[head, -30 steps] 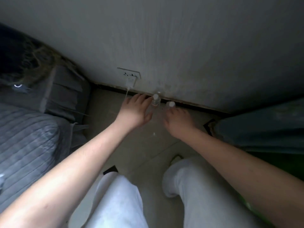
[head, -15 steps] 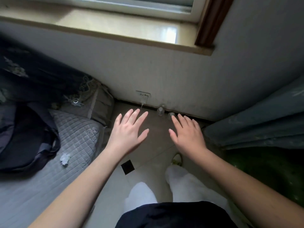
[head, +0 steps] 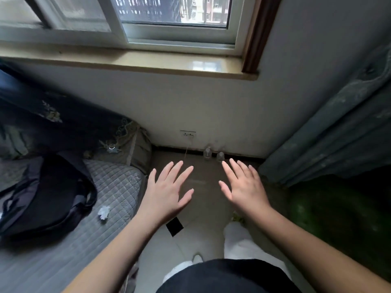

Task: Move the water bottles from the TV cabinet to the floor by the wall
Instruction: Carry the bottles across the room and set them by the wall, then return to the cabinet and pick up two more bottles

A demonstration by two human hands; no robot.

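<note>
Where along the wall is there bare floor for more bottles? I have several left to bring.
Bare floor lies in front of the two bottles and between outlet cord and bed. Right of them, the curtain crowds in.

**Floor and bed below me**

The tiled floor carries two clear water bottles, upright and side by side against the wall's dark skirting. To my left, the quilted grey bed holds a dark backpack and a crumpled white tissue.
</note>
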